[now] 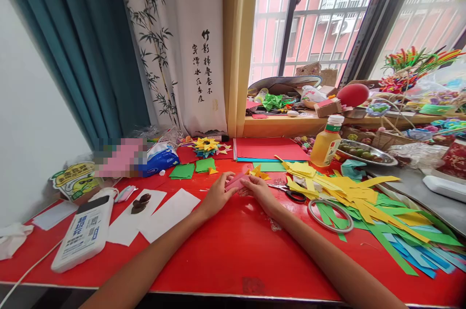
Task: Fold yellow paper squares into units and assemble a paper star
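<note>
Between my two hands is a small piece of pink paper (pixel 237 183), held just above the red table. My left hand (pixel 220 191) grips its left side, fingers bent around the edge. On the right side, my right hand (pixel 259 191) pinches the same paper with thumb and fingers. Right behind my right hand lie yellow folded paper pieces (pixel 259 171). Black-handled scissors (pixel 295 196) rest to the right of that hand, partly under yellow paper strips (pixel 335 187). A roll of tape (pixel 330 215) lies nearer to me on green strips.
Red paper sheets (pixel 269 149) and green paper squares (pixel 182 171) lie at the back, near a folded multicoloured paper ornament (pixel 206 147). A bottle (pixel 326 143) stands back right beside a metal plate (pixel 364 154). White paper (pixel 169 214) and a white container (pixel 84 232) occupy the left.
</note>
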Motion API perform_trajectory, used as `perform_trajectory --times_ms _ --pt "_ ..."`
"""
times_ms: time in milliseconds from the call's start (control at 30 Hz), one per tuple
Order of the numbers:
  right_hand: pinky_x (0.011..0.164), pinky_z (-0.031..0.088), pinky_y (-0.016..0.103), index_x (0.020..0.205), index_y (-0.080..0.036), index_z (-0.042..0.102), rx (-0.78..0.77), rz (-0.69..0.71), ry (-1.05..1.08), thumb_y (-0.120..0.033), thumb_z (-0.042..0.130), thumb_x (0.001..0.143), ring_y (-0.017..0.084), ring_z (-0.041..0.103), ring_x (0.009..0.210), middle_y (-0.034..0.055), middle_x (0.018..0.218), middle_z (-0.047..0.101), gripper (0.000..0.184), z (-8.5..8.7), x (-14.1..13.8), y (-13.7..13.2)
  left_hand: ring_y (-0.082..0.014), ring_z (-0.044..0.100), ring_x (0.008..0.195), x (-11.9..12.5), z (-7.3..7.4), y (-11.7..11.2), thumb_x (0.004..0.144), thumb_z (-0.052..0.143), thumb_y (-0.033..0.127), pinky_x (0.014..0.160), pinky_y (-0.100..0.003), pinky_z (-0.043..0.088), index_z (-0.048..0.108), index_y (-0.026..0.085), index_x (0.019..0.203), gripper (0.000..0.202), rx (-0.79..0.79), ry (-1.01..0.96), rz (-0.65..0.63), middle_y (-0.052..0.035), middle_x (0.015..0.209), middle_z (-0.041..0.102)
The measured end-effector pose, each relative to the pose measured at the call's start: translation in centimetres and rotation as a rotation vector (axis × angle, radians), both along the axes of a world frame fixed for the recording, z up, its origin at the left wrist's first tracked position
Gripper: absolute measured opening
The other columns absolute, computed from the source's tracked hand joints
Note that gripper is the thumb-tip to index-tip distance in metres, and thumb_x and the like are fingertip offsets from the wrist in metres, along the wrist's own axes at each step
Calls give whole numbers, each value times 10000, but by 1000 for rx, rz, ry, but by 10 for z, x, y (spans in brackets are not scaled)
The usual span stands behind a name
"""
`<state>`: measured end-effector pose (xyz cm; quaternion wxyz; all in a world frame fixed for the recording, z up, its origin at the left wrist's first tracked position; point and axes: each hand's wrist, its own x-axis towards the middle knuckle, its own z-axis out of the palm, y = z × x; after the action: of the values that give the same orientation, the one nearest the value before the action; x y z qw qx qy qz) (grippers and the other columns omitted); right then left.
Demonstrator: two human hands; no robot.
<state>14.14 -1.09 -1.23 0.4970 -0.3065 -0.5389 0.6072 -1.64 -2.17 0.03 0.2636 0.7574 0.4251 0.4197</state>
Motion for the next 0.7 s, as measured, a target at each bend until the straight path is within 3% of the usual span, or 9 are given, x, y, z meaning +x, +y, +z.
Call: perform_trajectory --times_ms 100,233,400,567,700 --pt "570 463 242 777 -177 579 16 -34 -20 -365 576 700 122 555 567 13 709 610 203 1 0 0 -165 510 883 1 -4 2 742 515 344 731 -285 427 435 195 1090 387 -99 -90 15 -70 1033 513" --pt "575 465 252 775 -173 578 15 -45 -24 -382 600 671 127 558 579 14 707 605 234 2 0 0 -161 508 864 0 -6 6 730 526 324 698 -266 433 484 187 1015 319 -105 -131 31 -63 1002 526" --pt "625 470 281 809 -173 574 4 -56 6 -401 624 639 139 562 597 25 714 605 289 3 1 0 -173 508 888 -1 -9 12 723 524 306 610 -237 456 480 195 1002 304 -179 -234 -56 -58 1020 514" --pt "606 461 270 770 -174 576 9 -68 -43 -370 622 646 133 546 582 14 678 594 236 4 1 -1 -171 497 955 -1 -11 14 694 562 268 805 -276 419 513 186 988 309 -177 -300 -58 -51 1022 529" --pt "601 454 254 750 -165 566 23 -85 -30 -348 605 667 124 536 581 7 640 569 205 4 2 -1 -171 523 921 0 -9 11 670 594 289 767 -281 443 486 185 1013 375 -251 -364 -49 -60 1038 510"
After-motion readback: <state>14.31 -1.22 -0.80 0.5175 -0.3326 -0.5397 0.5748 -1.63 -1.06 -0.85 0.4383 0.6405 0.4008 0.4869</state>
